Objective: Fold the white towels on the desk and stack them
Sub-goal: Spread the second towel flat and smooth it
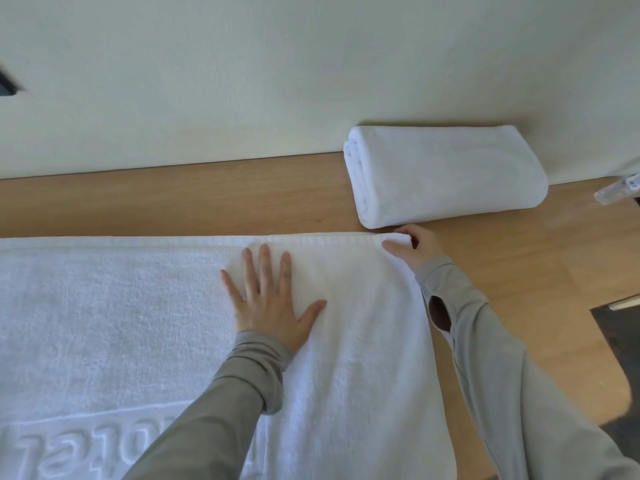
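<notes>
Done: one folded towel (446, 174) lies by the wall.
Left: spread towel (121, 306) unfolded; left hand (270, 299) presses flat, right hand (414, 249) pinches its corner.

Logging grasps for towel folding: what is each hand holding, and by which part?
Right hand pinches the spread towel by its far right corner. Left hand lies flat on it, holding nothing.

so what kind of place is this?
Probably a hotel room. The spread towel has raised lettering ending in "otel". A folded towel in the same white sits nearby, and both lie on a wooden desk against a plain wall.
</notes>
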